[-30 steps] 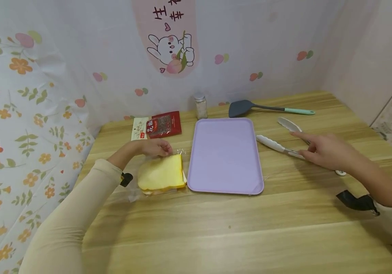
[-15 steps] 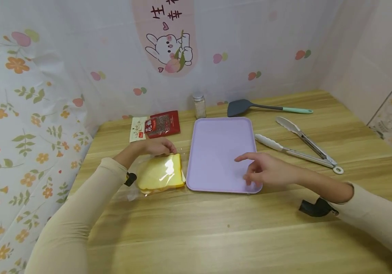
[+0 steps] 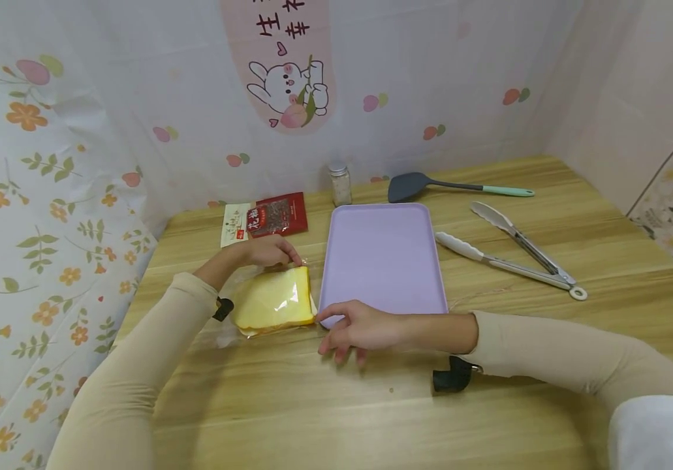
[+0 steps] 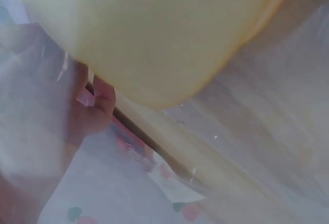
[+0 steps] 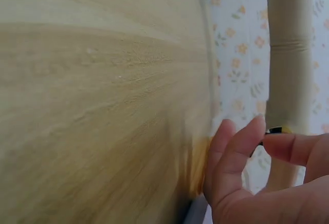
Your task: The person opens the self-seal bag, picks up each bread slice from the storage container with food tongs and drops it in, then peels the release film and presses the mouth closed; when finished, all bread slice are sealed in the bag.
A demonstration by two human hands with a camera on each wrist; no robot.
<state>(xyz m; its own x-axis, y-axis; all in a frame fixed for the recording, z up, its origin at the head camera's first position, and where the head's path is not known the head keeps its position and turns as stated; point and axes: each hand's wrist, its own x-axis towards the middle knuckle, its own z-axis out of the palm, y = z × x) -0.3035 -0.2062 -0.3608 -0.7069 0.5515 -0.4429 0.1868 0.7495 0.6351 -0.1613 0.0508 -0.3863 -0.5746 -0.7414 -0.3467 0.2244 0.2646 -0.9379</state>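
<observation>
Yellow-crusted bread slices (image 3: pixel 271 299) lie in a clear plastic bag (image 3: pixel 227 336) on the table, left of the lilac tray (image 3: pixel 380 261). At the bag's far edge my left hand (image 3: pixel 266 251) pinches the film with curled fingers. Through the film in the left wrist view, those fingers (image 4: pixel 105 98) show beside the bread (image 4: pixel 154 39). My right hand (image 3: pixel 362 326) hovers over the tray's near left corner, its index fingertip close to the bread's near right corner. In the right wrist view its fingers (image 5: pixel 236 152) are loosely bent, thumb and fingertips apart, holding nothing.
White-tipped tongs (image 3: pixel 512 261) lie spread to the right of the tray. Behind it are a grey spatula (image 3: pixel 409 187) with a mint handle and a glass spice jar (image 3: pixel 341 186). A red packet (image 3: pixel 277 215) and a pale packet (image 3: pixel 233 225) lie behind the left hand.
My right hand has swept left from above the tongs, across the tray, to near the bread's corner. The left hand stays at the bag's far edge, shifting slightly.
</observation>
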